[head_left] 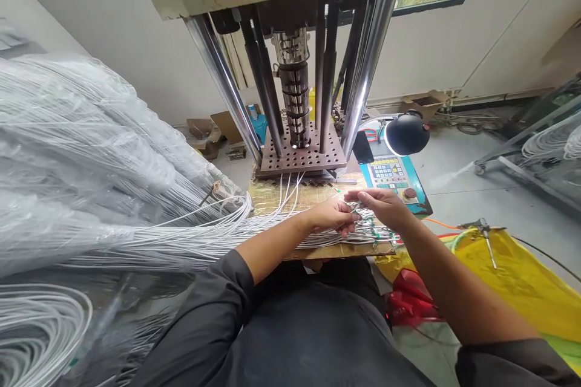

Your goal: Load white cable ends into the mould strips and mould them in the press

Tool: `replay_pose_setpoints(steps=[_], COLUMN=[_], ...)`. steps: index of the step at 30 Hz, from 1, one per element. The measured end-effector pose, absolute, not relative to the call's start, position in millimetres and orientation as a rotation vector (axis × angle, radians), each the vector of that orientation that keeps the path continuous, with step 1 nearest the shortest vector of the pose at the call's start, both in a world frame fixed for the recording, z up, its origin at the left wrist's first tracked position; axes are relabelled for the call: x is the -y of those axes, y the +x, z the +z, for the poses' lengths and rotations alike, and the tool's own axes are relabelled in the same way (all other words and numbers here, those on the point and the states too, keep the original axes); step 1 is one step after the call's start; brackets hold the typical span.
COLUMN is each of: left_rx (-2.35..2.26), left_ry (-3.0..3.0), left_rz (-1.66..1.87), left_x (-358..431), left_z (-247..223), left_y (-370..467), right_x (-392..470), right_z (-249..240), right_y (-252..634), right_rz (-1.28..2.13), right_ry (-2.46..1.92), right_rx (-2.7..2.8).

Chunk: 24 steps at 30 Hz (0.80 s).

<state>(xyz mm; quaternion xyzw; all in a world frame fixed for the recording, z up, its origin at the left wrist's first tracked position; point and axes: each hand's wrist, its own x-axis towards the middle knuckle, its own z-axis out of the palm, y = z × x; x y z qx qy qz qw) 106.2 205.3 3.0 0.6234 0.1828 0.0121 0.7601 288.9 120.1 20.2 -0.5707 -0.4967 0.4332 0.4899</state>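
My left hand is closed on a thin white cable near its end, above the wooden board of the bench. Close beside it, my right hand has its thumb and fingers pinched together at the tip of that same cable. The fingers hide most of the tip. Beneath both hands lies a thick bundle of white cables, running in from the left. Their ends, with small green and metallic fittings, gather at the board's right side. Several cables reach from under the press's perforated plate.
A tall press with a central metal column stands behind the board. To its right are a control panel and a black lamp. Plastic-wrapped cables fill the left. An air gun rests on yellow sheeting.
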Motion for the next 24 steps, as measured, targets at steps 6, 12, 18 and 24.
replay_pose_setpoints(steps=[6,12,18,24], left_rx=[-0.48,-0.545,-0.575,-0.585], left_ry=[1.447,1.554,1.186,1.016], left_rz=[0.129,0.172,0.242,0.187], left_x=[-185,-171,-152,-157], left_z=[-11,-4,-2,10], left_y=[105,106,101,88], right_x=[-105,-98,-92,-102], right_z=[15,22,14,1], right_y=[291,288,267,268], right_rz=[1.165,1.209,0.934,0.702], right_ry=[-1.347,-1.354,-1.419,-1.405], right_rx=[1.299,1.383,1.638,1.839])
